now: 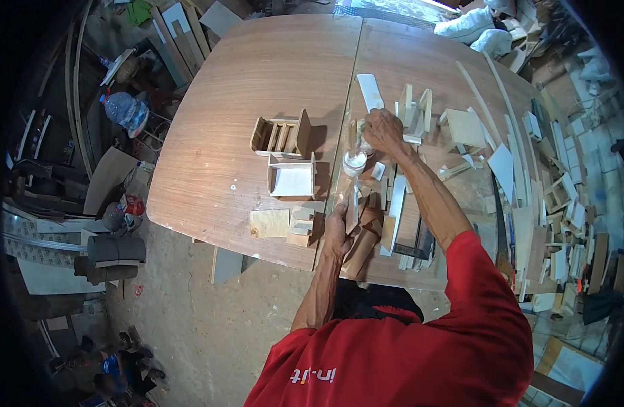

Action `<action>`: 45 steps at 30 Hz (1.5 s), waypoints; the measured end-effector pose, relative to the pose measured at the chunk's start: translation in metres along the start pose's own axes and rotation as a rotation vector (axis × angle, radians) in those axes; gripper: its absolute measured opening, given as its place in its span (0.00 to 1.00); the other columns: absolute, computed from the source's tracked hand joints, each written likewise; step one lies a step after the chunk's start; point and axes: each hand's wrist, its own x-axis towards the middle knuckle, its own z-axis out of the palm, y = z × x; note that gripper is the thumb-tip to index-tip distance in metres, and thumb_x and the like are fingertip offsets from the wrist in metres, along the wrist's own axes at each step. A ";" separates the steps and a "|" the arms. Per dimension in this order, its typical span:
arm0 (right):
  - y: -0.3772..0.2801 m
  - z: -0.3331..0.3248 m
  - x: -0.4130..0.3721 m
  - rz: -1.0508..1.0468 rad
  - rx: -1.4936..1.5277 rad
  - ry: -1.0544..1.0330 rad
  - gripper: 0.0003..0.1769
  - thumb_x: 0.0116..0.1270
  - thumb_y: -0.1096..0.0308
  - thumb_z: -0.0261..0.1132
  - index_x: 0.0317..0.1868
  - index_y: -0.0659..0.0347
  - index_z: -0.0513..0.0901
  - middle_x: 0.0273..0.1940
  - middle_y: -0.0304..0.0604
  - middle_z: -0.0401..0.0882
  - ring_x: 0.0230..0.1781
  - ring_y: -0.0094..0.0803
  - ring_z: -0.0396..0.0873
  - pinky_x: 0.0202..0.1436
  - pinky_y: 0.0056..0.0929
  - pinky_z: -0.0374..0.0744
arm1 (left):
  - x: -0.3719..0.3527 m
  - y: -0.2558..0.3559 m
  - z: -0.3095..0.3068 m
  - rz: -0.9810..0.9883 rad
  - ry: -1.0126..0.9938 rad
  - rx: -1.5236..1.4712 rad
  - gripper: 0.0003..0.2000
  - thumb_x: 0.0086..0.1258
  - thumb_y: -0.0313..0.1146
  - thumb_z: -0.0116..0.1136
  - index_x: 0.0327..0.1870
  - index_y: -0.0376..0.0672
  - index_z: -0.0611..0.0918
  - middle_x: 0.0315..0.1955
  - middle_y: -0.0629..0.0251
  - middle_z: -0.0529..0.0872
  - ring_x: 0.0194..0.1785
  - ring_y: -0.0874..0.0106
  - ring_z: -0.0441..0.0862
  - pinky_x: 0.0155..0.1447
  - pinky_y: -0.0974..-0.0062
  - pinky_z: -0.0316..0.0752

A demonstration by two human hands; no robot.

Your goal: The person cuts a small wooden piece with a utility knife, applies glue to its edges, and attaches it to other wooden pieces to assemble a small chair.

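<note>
My left hand (pixel 337 232) is closed around a thin flat piece of wood (pixel 353 216) near the front edge of the table. Just beyond that piece stands a small round container (pixel 354 163) with white contents or a white top. Farther out, my right hand (pixel 383 131) is bent with its fingers closed over something small beside the container; the fingers hide what it is. A white strip (pixel 370 91) lies past my right fingertips. Left of my hands sit a small slatted wooden piece (pixel 281 136) and a small open wooden box with a white panel (pixel 291 178).
The brown table (pixel 223 102) has a seam down its middle. On the right are a small wooden stool-like piece (pixel 463 131), long strips (pixel 505 102) and a handsaw (pixel 503 261). Wood offcuts (pixel 563 197) pile beyond. At left is a large water bottle (pixel 125 112).
</note>
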 end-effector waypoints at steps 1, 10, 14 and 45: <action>-0.003 -0.002 -0.001 -0.036 -0.016 -0.021 0.10 0.52 0.67 0.60 0.28 0.65 0.84 0.33 0.54 0.81 0.36 0.53 0.81 0.41 0.47 0.79 | 0.000 -0.001 0.001 -0.002 0.001 -0.001 0.13 0.76 0.41 0.43 0.37 0.42 0.74 0.20 0.70 0.70 0.18 0.78 0.66 0.16 0.82 0.59; -0.010 -0.013 0.004 -0.007 0.013 0.040 0.08 0.51 0.69 0.60 0.27 0.65 0.82 0.34 0.56 0.80 0.39 0.53 0.79 0.42 0.47 0.78 | 0.001 -0.001 -0.001 0.024 -0.029 0.007 0.12 0.75 0.40 0.45 0.36 0.42 0.74 0.20 0.70 0.70 0.17 0.78 0.66 0.17 0.82 0.58; -0.005 0.000 0.002 0.015 -0.003 0.006 0.09 0.50 0.68 0.61 0.27 0.66 0.82 0.34 0.57 0.80 0.39 0.52 0.79 0.42 0.46 0.78 | 0.002 0.000 -0.001 0.023 0.023 0.010 0.12 0.75 0.41 0.45 0.37 0.42 0.74 0.20 0.69 0.71 0.17 0.78 0.67 0.17 0.82 0.58; 0.009 -0.104 -0.010 0.105 0.101 0.334 0.09 0.54 0.65 0.62 0.25 0.63 0.79 0.29 0.49 0.80 0.33 0.48 0.78 0.39 0.41 0.75 | -0.018 0.003 0.023 0.013 -0.029 0.056 0.10 0.76 0.38 0.41 0.42 0.44 0.75 0.22 0.72 0.73 0.18 0.80 0.68 0.18 0.82 0.59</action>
